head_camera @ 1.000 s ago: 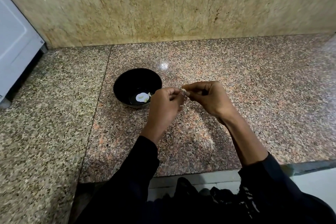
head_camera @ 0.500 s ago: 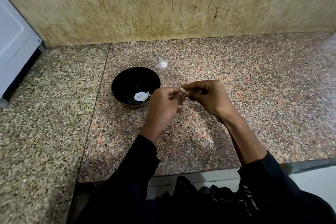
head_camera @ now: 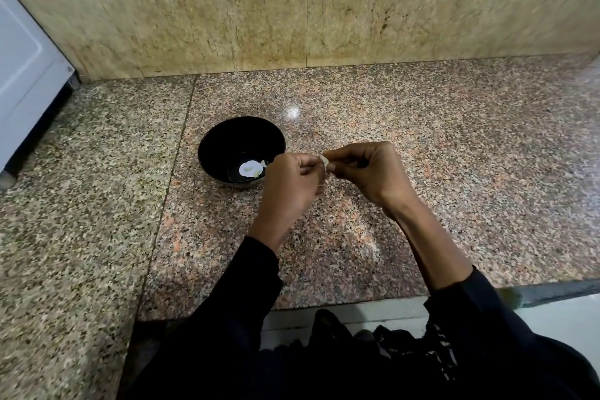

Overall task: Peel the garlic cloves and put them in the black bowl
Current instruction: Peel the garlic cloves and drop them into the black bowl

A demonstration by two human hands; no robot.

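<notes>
Left hand and right hand both pinch one garlic clove beside the black bowl. Peel skin from the tip, keep grip light, then drop it in.

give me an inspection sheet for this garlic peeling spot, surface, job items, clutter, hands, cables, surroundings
surface: speckled granite counter, one seam running left of the bowl.
job's things: black bowl upright on the counter, pale peeled garlic at its bottom; one garlic clove held above the counter, right of the bowl.
clutter: nothing seen.
grippers: left hand and right hand both pinch the clove between fingertips.
cables: nothing seen.
surroundings: beige stone wall behind; white appliance at far left; dark sleeves at the near edge.
</notes>
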